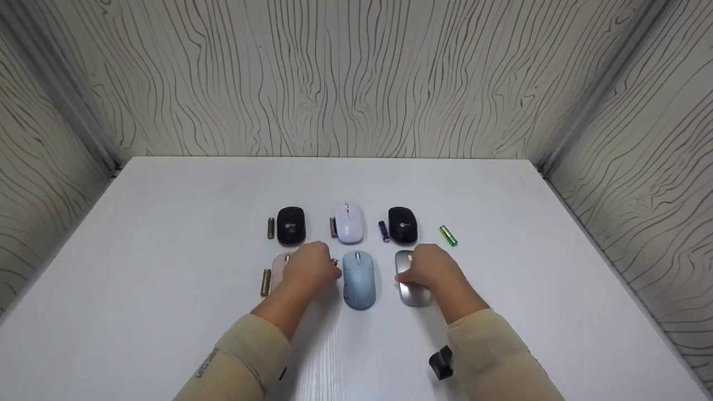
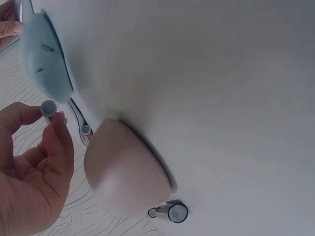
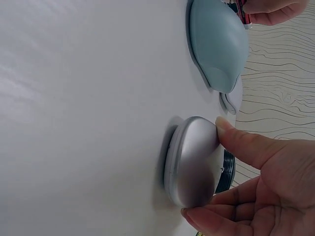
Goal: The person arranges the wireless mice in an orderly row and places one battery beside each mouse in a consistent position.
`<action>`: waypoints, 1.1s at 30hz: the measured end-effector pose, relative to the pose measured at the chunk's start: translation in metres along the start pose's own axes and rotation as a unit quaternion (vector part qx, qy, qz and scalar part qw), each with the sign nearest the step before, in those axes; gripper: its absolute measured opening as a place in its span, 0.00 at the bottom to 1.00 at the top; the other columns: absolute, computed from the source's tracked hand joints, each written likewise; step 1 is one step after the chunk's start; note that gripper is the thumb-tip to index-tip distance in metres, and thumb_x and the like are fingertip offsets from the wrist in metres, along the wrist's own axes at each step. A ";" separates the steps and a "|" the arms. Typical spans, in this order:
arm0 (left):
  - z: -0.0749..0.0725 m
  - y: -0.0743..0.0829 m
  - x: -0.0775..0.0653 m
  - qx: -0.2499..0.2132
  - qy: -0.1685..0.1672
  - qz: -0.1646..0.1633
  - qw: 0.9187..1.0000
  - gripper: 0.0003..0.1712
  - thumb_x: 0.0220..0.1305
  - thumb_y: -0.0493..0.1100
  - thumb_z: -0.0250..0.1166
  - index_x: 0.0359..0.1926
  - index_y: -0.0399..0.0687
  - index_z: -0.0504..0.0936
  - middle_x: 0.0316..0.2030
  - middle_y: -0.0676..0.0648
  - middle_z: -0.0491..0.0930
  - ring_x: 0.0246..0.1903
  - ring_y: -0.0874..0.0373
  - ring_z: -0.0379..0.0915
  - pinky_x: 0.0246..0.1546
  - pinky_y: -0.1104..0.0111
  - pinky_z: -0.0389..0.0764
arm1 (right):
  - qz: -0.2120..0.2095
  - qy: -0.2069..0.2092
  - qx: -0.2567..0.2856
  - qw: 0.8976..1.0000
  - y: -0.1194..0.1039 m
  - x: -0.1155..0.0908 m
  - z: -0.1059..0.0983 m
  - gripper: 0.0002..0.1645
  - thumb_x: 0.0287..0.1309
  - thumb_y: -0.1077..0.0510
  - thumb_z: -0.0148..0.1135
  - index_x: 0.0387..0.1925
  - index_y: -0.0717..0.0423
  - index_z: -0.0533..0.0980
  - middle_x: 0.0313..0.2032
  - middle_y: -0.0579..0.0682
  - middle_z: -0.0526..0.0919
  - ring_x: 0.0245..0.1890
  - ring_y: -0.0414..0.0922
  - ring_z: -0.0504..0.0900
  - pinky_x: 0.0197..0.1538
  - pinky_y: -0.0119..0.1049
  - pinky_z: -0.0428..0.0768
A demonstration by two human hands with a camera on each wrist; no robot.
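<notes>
My left hand (image 1: 312, 267) pinches a small battery (image 2: 48, 108) between thumb and fingers, held up off the table. In the right wrist view the battery's side looks red and black. Beneath and left of this hand lies a pink mouse (image 2: 125, 172), partly hidden by it in the head view. A light blue mouse (image 1: 359, 281) sits between the two hands. My right hand (image 1: 437, 268) grips a silver mouse (image 3: 194, 160), thumb on one side and fingers on the other. That mouse is at or just above the tabletop; I cannot tell which.
Behind the hands stand a black mouse (image 1: 291, 225), a white mouse (image 1: 350, 224) and another black mouse (image 1: 403, 225). Batteries lie beside them, including a green one (image 1: 448, 235). A gold battery (image 1: 265, 282) lies left of the pink mouse. Patterned walls (image 1: 334, 83) enclose the white table (image 1: 167, 223).
</notes>
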State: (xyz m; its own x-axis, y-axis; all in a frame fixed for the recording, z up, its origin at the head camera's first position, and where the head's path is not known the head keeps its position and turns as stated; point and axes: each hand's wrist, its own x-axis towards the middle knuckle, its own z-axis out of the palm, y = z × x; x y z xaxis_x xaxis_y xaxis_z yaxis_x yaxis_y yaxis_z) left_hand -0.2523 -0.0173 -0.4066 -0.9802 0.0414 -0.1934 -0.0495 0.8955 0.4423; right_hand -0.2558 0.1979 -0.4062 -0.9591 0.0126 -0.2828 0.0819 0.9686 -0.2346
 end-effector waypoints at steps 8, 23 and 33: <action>0.011 0.002 0.001 0.008 0.002 -0.009 1.000 0.07 0.46 0.41 0.66 0.28 0.43 0.80 0.23 0.49 0.76 0.23 0.55 0.69 0.24 0.64 0.72 | 0.000 0.000 0.002 1.000 0.000 0.000 0.000 0.29 0.40 0.44 0.72 0.33 0.66 0.77 0.27 0.54 0.78 0.28 0.47 0.72 0.39 0.43 0.74; 0.022 0.004 0.004 0.018 -0.008 -0.010 1.000 0.05 0.49 0.38 0.62 0.29 0.41 0.80 0.23 0.47 0.75 0.24 0.54 0.70 0.25 0.65 0.71 | -0.008 -0.002 -0.002 1.000 -0.002 -0.003 -0.003 0.31 0.41 0.44 0.71 0.36 0.68 0.77 0.28 0.55 0.79 0.28 0.46 0.73 0.38 0.42 0.75; 0.021 0.001 0.006 -0.008 -0.017 -0.007 1.000 0.09 0.44 0.37 0.64 0.29 0.38 0.79 0.25 0.45 0.75 0.26 0.53 0.70 0.27 0.65 0.72 | -0.012 -0.001 0.001 1.000 -0.001 -0.003 -0.002 0.29 0.41 0.45 0.71 0.34 0.67 0.77 0.27 0.54 0.78 0.28 0.47 0.73 0.40 0.43 0.74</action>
State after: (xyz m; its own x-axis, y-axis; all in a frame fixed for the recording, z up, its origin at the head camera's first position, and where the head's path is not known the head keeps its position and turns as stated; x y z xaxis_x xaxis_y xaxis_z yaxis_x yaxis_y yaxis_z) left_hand -0.2539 -0.0064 -0.4257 -0.9724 0.0433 -0.2292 -0.0673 0.8888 0.4533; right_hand -0.2540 0.1975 -0.4030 -0.9604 -0.0103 -0.2786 0.0600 0.9682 -0.2428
